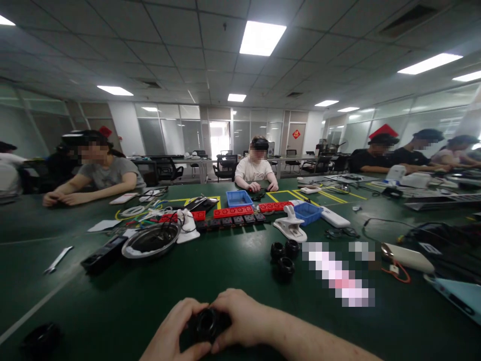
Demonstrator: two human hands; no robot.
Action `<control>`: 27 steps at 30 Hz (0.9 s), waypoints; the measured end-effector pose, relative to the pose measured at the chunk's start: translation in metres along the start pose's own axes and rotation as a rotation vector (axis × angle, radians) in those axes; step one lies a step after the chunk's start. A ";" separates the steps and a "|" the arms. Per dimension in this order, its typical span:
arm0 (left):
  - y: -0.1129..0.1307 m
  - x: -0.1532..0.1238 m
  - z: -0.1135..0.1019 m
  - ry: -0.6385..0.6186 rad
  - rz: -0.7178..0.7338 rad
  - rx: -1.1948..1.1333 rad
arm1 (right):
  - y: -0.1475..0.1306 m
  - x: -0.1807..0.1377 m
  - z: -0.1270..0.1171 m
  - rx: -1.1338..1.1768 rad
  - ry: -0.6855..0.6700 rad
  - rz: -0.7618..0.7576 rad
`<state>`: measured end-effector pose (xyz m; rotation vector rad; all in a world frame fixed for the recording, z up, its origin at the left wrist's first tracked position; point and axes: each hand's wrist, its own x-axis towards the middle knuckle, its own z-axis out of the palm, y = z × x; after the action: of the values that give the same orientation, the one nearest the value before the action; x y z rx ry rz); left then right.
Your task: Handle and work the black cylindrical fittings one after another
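Close to the near edge of the table, a black ring-shaped part (207,323) with a round opening is gripped between my two hands. My left hand (175,328) curls round its left side, thumb below and fingers above. From the right, my right hand (242,318) wraps over the same part, its fingers meeting those of the left. Beyond my hands, slightly to the right, stands a cluster of three similar black round parts (285,266). Another black ring-shaped part (42,340) lies at the lower left.
On the left are a wrench (58,259), a black device (105,253) and a metal bowl (152,241). Red power strips (233,212), blue trays (308,212) and a white clamp (290,225) fill the middle. A power bank (409,256) lies right. Several people sit around the tables.
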<state>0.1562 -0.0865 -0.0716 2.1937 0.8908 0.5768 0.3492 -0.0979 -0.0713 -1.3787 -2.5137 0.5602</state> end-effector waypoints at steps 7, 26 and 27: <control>0.009 -0.001 0.002 0.113 -0.101 0.033 | -0.023 0.000 0.006 -0.073 0.147 0.221; 0.007 0.006 -0.012 -0.018 -0.126 -0.011 | 0.000 0.001 -0.017 0.157 -0.064 -0.013; 0.007 0.006 -0.011 -0.004 -0.133 -0.008 | -0.002 0.002 -0.015 0.157 -0.057 0.030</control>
<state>0.1569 -0.0811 -0.0579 2.1089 1.0216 0.5100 0.3523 -0.0939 -0.0571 -1.3635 -2.4365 0.7946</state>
